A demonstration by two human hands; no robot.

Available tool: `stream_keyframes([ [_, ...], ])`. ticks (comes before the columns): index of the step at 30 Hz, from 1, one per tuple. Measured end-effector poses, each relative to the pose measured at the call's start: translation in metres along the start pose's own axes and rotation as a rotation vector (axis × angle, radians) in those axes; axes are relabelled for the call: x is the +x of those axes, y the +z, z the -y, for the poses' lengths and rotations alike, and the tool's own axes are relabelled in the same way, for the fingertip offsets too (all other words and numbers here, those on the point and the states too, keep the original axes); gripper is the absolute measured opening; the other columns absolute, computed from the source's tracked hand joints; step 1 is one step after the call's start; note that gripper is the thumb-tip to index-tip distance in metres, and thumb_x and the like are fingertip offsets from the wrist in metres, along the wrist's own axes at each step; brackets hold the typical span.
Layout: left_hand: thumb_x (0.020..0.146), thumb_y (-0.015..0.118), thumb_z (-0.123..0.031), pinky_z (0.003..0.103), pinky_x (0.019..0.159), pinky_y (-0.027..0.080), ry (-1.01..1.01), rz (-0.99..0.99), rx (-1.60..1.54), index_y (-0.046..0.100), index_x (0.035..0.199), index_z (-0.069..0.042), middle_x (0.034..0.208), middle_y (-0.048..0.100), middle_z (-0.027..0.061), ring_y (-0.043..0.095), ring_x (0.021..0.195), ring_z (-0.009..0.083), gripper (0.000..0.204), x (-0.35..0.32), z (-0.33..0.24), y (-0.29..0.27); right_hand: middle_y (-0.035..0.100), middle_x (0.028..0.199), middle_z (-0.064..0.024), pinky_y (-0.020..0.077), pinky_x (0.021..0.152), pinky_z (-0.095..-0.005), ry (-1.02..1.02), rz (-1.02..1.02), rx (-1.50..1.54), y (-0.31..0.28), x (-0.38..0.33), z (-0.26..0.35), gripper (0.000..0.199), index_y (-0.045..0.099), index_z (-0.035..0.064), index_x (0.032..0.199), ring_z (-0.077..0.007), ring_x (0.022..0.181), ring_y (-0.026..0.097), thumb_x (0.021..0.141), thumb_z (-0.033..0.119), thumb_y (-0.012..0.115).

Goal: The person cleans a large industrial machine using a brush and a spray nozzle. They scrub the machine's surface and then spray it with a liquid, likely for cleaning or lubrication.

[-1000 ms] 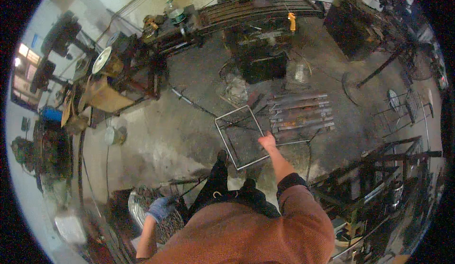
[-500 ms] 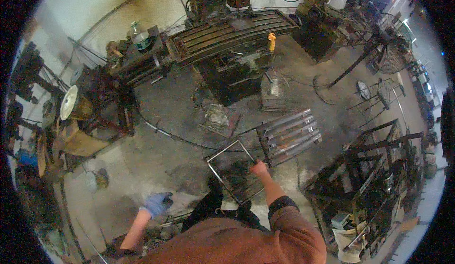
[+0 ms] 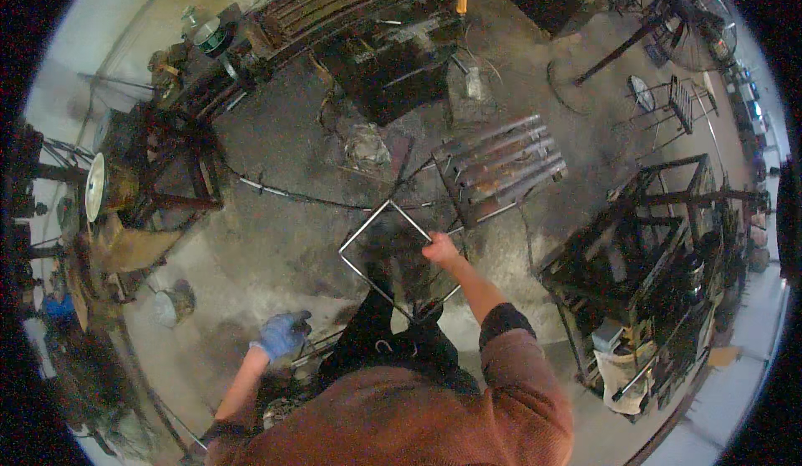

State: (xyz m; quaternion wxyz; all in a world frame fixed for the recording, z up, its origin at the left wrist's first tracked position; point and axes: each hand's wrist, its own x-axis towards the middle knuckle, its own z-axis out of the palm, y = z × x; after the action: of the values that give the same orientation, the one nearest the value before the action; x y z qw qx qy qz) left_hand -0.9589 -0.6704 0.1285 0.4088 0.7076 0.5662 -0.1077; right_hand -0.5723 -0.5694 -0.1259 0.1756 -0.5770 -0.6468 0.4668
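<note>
My bare right hand (image 3: 440, 249) is closed round one side of a thin square metal frame (image 3: 364, 228). The frame hangs tilted before my legs, one corner pointing away from me, its near corner close to my feet. Out to the left, my left hand (image 3: 282, 335) wears a blue glove with dark fingertips. Its fingers are loosely bent and apart, and nothing shows in them. Below that hand lie metal pieces on the floor, partly hidden by my body.
Beyond the frame lies a rack of parallel metal bars (image 3: 505, 165). A dark hose (image 3: 292, 198) crosses the floor. Dark welded steel framework (image 3: 635, 257) stands at right, a machine with a slotted table (image 3: 326, 2) at the back, and a small bucket (image 3: 173, 305) at left.
The view has tilted down, so the machine sits higher in the picture. The square frame stays in my right hand, turned slightly. My left hand remains out to the left.
</note>
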Motion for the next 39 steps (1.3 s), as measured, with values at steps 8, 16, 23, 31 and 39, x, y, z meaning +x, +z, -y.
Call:
stream_keyframes([
  [8, 0.073, 0.052, -0.020, 0.033, 0.070, 0.044, -0.040, 0.060, -0.108, 0.053, 0.103, -0.007, 0.085, 0.059, 0.0140, 0.058, 0.079, 0.0253, 0.032, 0.008, 0.021, 0.013, 0.050, 0.064, -0.0190, 0.0383, 0.053, -0.0393, 0.036, 0.085, 0.145, -0.009, -0.055, 0.025, 0.024, 0.048, 0.0008, 0.068, -0.0331, 0.062, 0.051, 0.056, 0.017, 0.060],
  [16, 0.074, 0.054, -0.023, 0.033, 0.066, 0.043, 0.103, -0.070, -0.141, 0.054, 0.102, -0.008, 0.078, 0.059, 0.0151, 0.056, 0.069, 0.0247, 0.032, 0.044, 0.027, 0.020, 0.053, 0.073, -0.0173, 0.0400, 0.058, -0.0419, 0.107, -0.033, -0.183, -0.014, -0.083, 0.000, 0.027, 0.049, 0.0024, 0.079, -0.0328, 0.070, 0.052, 0.060, 0.019, 0.059],
  [23, 0.074, 0.054, -0.024, 0.032, 0.069, 0.044, -0.042, 0.146, -0.092, 0.054, 0.102, -0.008, 0.083, 0.059, 0.0159, 0.057, 0.076, 0.0257, 0.032, 0.081, 0.007, 0.006, 0.057, 0.081, -0.0164, 0.0446, 0.064, -0.0405, 0.417, -0.216, -0.488, -0.052, -0.049, -0.016, 0.031, 0.052, 0.0033, 0.088, -0.0315, 0.077, 0.055, 0.063, 0.019, 0.059],
  [31, 0.073, 0.055, -0.017, 0.032, 0.072, 0.044, 0.038, 0.119, -0.579, 0.055, 0.099, -0.003, 0.092, 0.059, 0.0153, 0.057, 0.083, 0.0259, 0.030, 0.147, 0.049, 0.088, 0.056, 0.058, -0.0088, 0.0396, 0.040, -0.0266, 0.209, -0.327, 0.672, -0.114, -0.152, 0.069, 0.027, 0.058, 0.0018, 0.086, -0.0148, 0.045, 0.051, 0.065, 0.019, 0.055],
  [39, 0.072, 0.058, -0.024, 0.034, 0.076, 0.041, -0.084, 0.130, -0.341, 0.052, 0.101, -0.003, 0.097, 0.057, 0.0153, 0.053, 0.089, 0.0291, 0.036, 0.207, -0.044, 0.125, 0.060, 0.069, -0.0100, 0.0435, 0.057, -0.0266, 0.083, -0.520, -0.240, -0.170, -0.126, -0.058, 0.027, 0.058, 0.0004, 0.086, -0.0193, 0.062, 0.057, 0.063, 0.013, 0.057],
])
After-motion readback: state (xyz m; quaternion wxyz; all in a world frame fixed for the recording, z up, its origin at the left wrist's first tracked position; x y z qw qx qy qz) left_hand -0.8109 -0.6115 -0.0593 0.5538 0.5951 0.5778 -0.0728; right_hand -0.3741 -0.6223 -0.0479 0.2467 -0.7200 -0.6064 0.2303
